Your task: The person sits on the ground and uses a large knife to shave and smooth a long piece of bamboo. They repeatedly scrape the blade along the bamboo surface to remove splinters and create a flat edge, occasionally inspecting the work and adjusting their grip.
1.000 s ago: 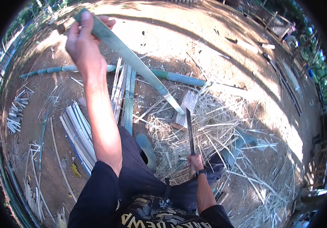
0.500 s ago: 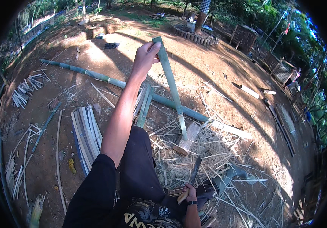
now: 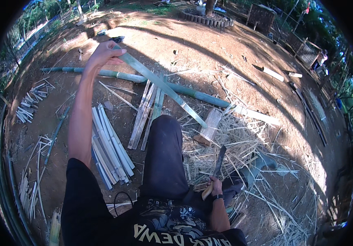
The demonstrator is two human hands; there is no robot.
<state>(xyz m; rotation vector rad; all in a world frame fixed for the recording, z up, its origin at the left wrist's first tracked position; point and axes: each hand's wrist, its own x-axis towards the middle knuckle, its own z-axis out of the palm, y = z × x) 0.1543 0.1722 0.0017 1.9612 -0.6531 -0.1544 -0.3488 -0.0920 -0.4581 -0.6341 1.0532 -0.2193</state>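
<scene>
left hand: you pinch the bamboo strip
right hand: wrapped round the knife
bamboo strip: likely light, springy; hold flat faces

Dark hutch near a tree trunk amid stubby posts

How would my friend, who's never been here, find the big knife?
Find the big heap of thin, pale strips to the right of the bent knee. At its near side is the right hand, with a dark band on the wrist. The knife is in that hand, its broad, dark blade plainly unlike the pale strips beyond it.
</scene>
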